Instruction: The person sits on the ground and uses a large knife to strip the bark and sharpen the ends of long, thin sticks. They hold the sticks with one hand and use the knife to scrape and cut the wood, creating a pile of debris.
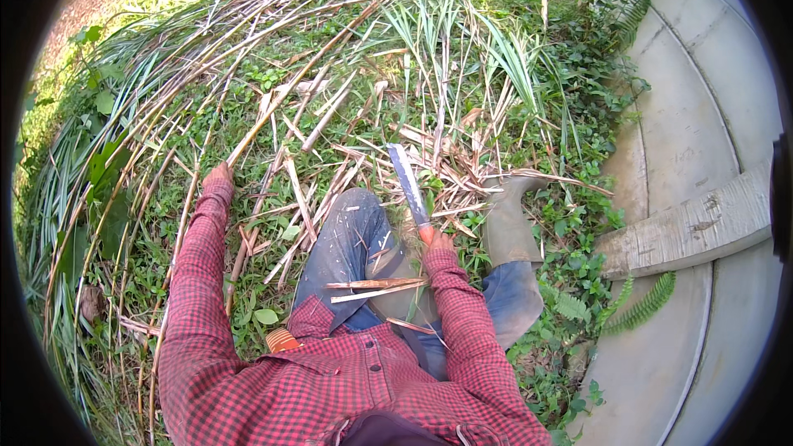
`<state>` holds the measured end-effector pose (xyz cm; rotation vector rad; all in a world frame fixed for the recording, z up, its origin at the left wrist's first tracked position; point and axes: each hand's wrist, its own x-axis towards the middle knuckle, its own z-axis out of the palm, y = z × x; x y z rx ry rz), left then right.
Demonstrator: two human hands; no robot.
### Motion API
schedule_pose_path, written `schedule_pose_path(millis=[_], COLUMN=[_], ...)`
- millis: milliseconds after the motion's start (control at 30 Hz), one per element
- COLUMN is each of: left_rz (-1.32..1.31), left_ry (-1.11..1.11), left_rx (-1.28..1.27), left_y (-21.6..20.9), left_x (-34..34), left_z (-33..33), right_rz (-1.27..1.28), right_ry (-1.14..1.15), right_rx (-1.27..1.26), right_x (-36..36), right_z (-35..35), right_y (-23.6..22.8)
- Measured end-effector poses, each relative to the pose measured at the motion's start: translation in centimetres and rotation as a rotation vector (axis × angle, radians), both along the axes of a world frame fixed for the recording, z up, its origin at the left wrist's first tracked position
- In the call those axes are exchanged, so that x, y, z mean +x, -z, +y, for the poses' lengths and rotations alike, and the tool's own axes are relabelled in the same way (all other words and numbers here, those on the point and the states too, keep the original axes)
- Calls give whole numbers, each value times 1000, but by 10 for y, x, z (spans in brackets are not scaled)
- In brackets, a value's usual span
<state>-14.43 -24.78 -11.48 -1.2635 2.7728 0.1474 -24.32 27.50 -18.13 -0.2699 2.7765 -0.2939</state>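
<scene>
1. Long brown stalk (310, 66): slanting from the left side of the lap forward and to the right, over weeds and cut pieces. Clasped near its closer end by the left hand (218, 172), out at full reach. Cannot tell how the fingers sit around it, nor whether it runs on beneath the sleeve.
2. Knife (409, 186): gripped firmly by its orange-red handle in the right hand (439, 240), in front of the lap. Blade pointing forward and slightly left, well apart from the stalk.
3. Split strips (376, 287): lying across the lap, just behind the knife hand, over blue jeans (326, 268) flecked with pale chips.
4. Heap of split pieces (450, 169): scattered on the ground near the blade, beside a muddy boot (508, 227).
5. Leafy stalks (157, 116): spread in a broad, arching mass along the left and far side. More green blades (425, 25) straight ahead.
6. Grey slab (661, 157): curving along the right, with a pale beam (686, 227) resting across it and a fern (648, 306) nearby.
</scene>
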Motion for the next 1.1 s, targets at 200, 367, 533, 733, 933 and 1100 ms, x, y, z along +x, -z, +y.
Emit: schedule_pose_path(millis=[200, 367, 533, 733, 933, 1100], left_rz=[324, 385, 497, 374, 357, 53], left_ry=[66, 32, 124, 79, 12, 343], left_rx=[72, 60, -72, -196, 186, 327], left_y=[-29, -64, -138, -172, -126, -26], left_x=[8, 6, 11, 49, 59, 78], left_z=[45, 72, 90, 74, 88, 97], right_rz=[-39, -135, -49, -116, -225, -266], right_ry=[-19, 123, 165, 229, 127, 166], right_rx=[15, -200, -293, -417, -605, -606], right_x=[0, 13, 19, 10, -8, -2], right_z=[-5, -16, -16, -23, -7, -17], right_y=[-10, -23, -26, -22, 26, 9])
